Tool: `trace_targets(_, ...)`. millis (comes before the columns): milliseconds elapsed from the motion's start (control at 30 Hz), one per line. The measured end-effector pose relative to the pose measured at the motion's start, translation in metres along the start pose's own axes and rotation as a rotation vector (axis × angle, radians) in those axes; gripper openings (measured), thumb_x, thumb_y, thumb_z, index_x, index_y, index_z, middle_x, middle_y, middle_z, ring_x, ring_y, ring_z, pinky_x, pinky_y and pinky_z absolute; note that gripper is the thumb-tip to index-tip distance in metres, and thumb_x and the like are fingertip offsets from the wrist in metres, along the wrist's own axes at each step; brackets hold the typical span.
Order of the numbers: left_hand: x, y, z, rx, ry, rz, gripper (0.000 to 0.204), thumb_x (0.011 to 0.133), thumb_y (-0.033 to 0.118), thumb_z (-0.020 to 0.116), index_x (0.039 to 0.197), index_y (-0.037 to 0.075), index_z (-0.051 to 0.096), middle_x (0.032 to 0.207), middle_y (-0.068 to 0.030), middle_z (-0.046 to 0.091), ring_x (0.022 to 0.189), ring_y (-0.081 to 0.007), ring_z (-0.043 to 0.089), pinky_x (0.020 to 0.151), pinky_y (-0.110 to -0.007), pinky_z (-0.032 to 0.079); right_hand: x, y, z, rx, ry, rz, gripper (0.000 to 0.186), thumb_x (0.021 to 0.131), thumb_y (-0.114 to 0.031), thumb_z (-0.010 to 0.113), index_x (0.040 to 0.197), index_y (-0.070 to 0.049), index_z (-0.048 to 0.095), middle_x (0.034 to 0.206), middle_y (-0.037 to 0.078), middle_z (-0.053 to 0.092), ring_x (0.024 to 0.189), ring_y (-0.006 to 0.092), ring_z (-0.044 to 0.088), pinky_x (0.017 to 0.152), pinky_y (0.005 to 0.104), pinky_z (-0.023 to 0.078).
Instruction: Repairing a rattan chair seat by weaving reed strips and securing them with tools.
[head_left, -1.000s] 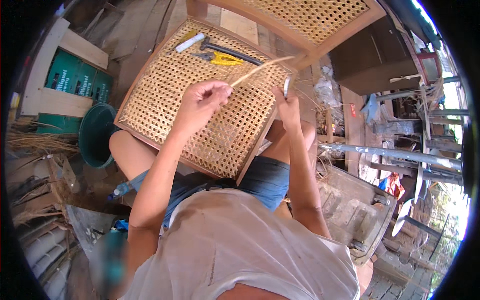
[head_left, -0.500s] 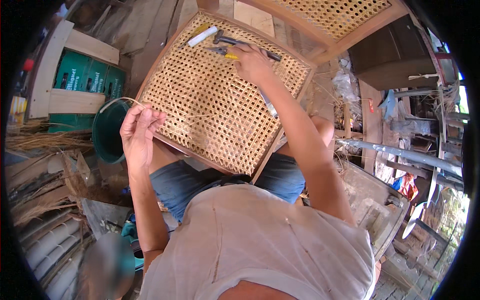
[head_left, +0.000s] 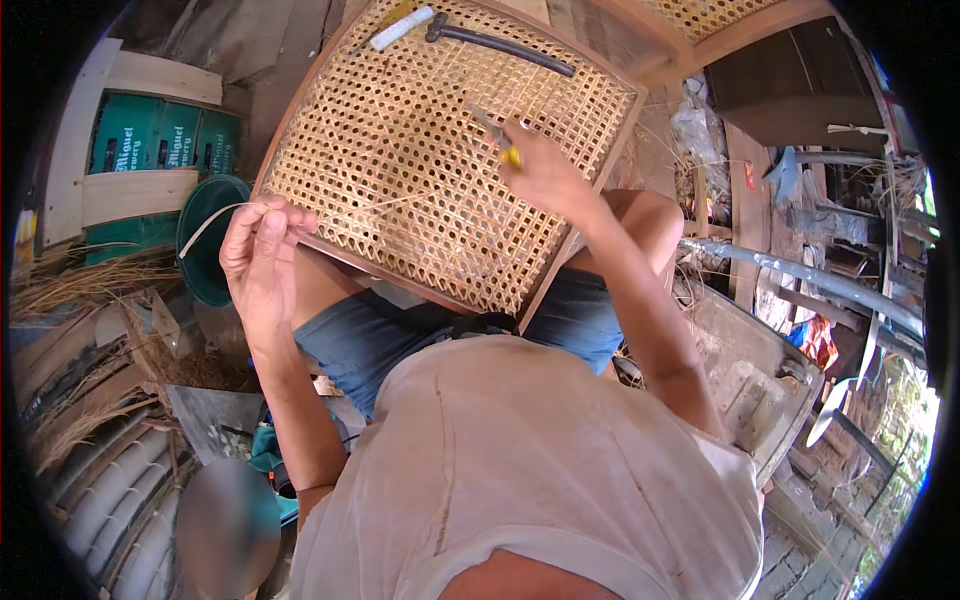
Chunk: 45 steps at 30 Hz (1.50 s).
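Observation:
A chair with a woven cane seat (head_left: 400,150) in a brown wooden frame lies tilted across my lap. My left hand (head_left: 262,262) is closed at its left edge, pinching a thin pale cane strand (head_left: 208,220). One end of the strand curves out over a green bucket; the other runs over the weave. Above the right part of the seat, my right hand (head_left: 548,178) grips yellow-handled pliers (head_left: 490,124), jaws pointing up and left. A hammer (head_left: 510,47) with a dark handle and a white cylinder (head_left: 401,28) lie on the far part of the seat.
The green bucket (head_left: 205,270) stands left of my left hand, with green crates (head_left: 130,135) behind it. The cane-panelled chair back (head_left: 700,15) rises at the far right. A metal pipe (head_left: 800,272) extends at right. A blurred person (head_left: 228,530) is at lower left.
My right hand has picked up the pliers from beside the hammer and brought them nearer to me. My left hand still holds the strand, slightly farther left in the picture.

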<state>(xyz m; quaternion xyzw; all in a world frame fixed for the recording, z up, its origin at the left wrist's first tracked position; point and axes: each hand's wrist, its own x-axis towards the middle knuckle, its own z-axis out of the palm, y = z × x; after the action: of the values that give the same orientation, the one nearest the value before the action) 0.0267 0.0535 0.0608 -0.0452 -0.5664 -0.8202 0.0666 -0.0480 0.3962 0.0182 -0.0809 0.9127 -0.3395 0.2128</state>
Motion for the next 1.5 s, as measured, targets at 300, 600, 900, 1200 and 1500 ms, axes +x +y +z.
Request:
trace_targets(300,0.007,0.005,0.019,0.055,-0.084,0.050,0.017,0.100,0.004,0.063,0.116,-0.002,0.066,0.103,-0.0108,0.068,0.089,-0.0183,0.068,0.085,-0.036,0.058,-0.065,0.002,0.071,1.048,-0.446,0.409,0.028,0.098,-0.023,0.067,0.118,-0.004,0.062,0.111,0.008,0.069,0.097,0.0180,0.069,0.071,0.0367,0.056)
trace_targets(600,0.001,0.011,0.027,-0.005,-0.078,0.047,0.018,0.099,0.003,0.062,0.117,0.002,0.067,0.104,-0.0086,0.066,0.087,-0.0169,0.065,0.085,-0.039,0.057,-0.033,0.020,0.084,1.309,-0.679,0.301,0.038,0.100,-0.033,0.066,0.121,-0.002,0.060,0.079,-0.001,0.053,0.065,0.0104,0.054,0.053,0.0297,0.050)
trace_targets(900,-0.026,0.011,0.057,0.930,-0.419,-0.396,0.012,0.093,0.000,0.064,0.102,0.000,0.073,0.083,-0.0035,0.068,0.071,-0.0078,0.061,0.064,-0.023,0.048,0.036,0.014,0.032,-0.266,0.187,-0.062,0.061,0.100,-0.042,0.059,0.144,-0.002,0.050,0.135,0.023,0.058,0.127,0.0373,0.058,0.109,0.0494,0.045)
trace_targets(1200,-0.096,-0.093,0.048,0.944,-0.482,-0.474,0.013,0.090,0.014,0.071,0.093,0.001,0.074,0.071,-0.0094,0.068,0.062,-0.0140,0.058,0.061,-0.030,0.048,-0.044,0.076,0.045,-0.453,0.601,-0.062,0.044,0.091,-0.022,0.067,0.131,-0.005,0.059,0.131,0.021,0.059,0.128,0.0378,0.054,0.104,0.0516,0.045)
trace_targets(1500,-0.097,-0.094,0.063,1.200,-0.567,-0.451,0.025,0.088,0.029,0.072,0.091,0.005,0.076,0.082,-0.0158,0.073,0.077,-0.0322,0.071,0.071,-0.041,0.055,-0.118,0.068,0.048,-0.100,0.558,0.077,0.034,0.086,-0.001,0.058,0.119,-0.001,0.061,0.106,0.028,0.065,0.102,0.0453,0.066,0.090,0.0500,0.052)
